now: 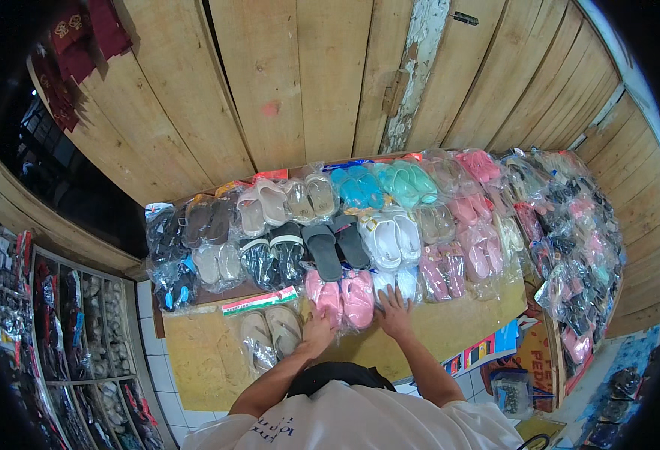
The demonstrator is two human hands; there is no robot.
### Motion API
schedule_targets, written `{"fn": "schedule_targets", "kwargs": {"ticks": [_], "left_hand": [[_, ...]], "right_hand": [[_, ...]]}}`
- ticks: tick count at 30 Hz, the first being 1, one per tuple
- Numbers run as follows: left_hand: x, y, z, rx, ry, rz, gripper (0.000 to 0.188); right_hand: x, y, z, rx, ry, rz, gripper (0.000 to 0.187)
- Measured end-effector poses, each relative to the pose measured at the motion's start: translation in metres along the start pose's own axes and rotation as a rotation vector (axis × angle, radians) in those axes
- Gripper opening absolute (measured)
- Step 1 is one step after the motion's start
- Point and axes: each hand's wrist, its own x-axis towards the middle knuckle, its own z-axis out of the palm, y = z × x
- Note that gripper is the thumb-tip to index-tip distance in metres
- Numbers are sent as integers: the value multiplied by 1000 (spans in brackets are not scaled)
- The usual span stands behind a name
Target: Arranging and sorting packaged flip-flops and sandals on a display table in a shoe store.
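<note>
Nearest the camera, at the lower edge of the frame: a pale shirt, with bare forearms extended from its sleeves toward the centre. Left hand, just below centre, against the left side of a pink pair of shoes in clear wrap; fingers partly concealed, hence cannot tell whether grasping or merely resting. Right hand, right of centre, unclenched, with fingers spread over the lower part of a white pair; presumably laid flat to steady the loose, slippery wrapping. Pink pair between the two hands, white pair just to its right, both in the lowest row above the yellow tabletop.

Directly above, close against this row: dark slides and a larger white pair. Farther up, below the plank wall, a blue pair and a mint pair. Rows tightly packed, probably to fit many pairs while leaving uppers visible; clear wrap likely for keeping each pair together. Left of the hands, nearer the lower edge, beige sandals beneath a printed header card. At right, a denser heap of wrapped footwear; at far left, a rack, its dividers apparently for sorting goods.
</note>
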Motion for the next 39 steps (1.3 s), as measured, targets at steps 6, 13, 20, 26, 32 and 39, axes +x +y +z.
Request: {"fn": "schedule_targets", "kwargs": {"ticks": [6, 13, 20, 26, 32, 39], "left_hand": [[17, 17, -25, -19, 41, -114, 54], [-8, -44, -63, -504, -101, -246, 38], [-104, -60, -67, -201, 572, -365, 39], [-191, -88, -12, -290, 455, -1001, 71], [-167, -100, -17, -1205, 269, -1013, 91], [-169, -127, -20, -1841, 331, -857, 73]], "right_hand": [[7, 0, -5, 45, -147, 105, 62], [-14, -95, -23, 112, -163, -314, 83], [4, -86, 30, 89, -175, -319, 72], [-4, -150, -10, 246, -107, -150, 62], [-13, -169, 84, 565, -653, 91, 75], [-1, -209, 38, 978, -1069, 289, 82]]}}
